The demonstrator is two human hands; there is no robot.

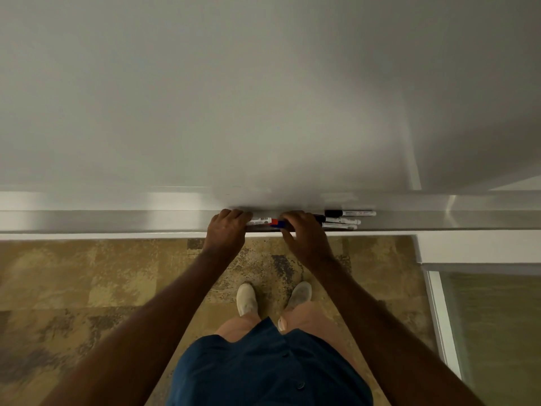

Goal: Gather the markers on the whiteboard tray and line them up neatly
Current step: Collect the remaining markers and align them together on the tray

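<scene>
Head view, one frame. Hidden or unclear: the fingertips of both hands fold over the markers on the tray, so the exact grip cannot be read; the barrels under the palms are covered, and the count of markers in the cluster cannot be fixed. Print on the barrels is too small to read. Forearms run out of frame at the bottom edge. Tray (117,221): a long pale metal ledge running the full width below the whiteboard (263,98), holding all markers in one group right of centre. Contents: a white marker with a red cap (263,221), lying lengthwise between the two hands; a blue cap (279,224) touching it just in front, its barrel hidden under the right hand; a black-capped marker (349,213) at the back, against the board, apart from either hand; two more white barrels (342,223) stacked closer to the front lip, poking out to the right of the right hand. Left hand (227,231): fingers curled down over the left end of the red-capped marker, knuckles up, partly closed. Right hand (304,232): fingers bent over the middle of the cluster, thumb spread down over the tray's front lip, loosely closed. Below: mottled tan floor (87,273), two pale shoes (247,298).
</scene>
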